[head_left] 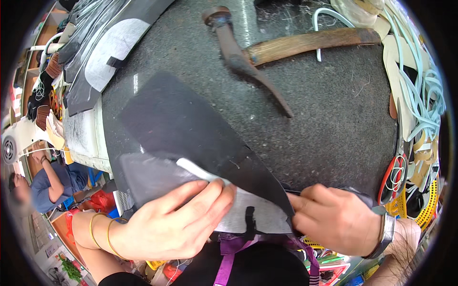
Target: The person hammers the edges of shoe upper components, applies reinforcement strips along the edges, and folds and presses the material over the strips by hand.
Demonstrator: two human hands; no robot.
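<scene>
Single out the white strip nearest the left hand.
The white strip at the fingertips of the left hand, against the black sheet; the other strip curves away and passes under the hammer's wooden handle.

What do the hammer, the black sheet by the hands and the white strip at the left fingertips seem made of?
Hammer handle: worn wood, by its streaky brown grain.
Hammer head: likely iron or steel, dull and rusty brown.
Black sheet: perhaps leather or synthetic leather, smooth and flexible-looking.
White strip: possibly plastic or rubber, smooth and plain; its look leaves this open.
</scene>
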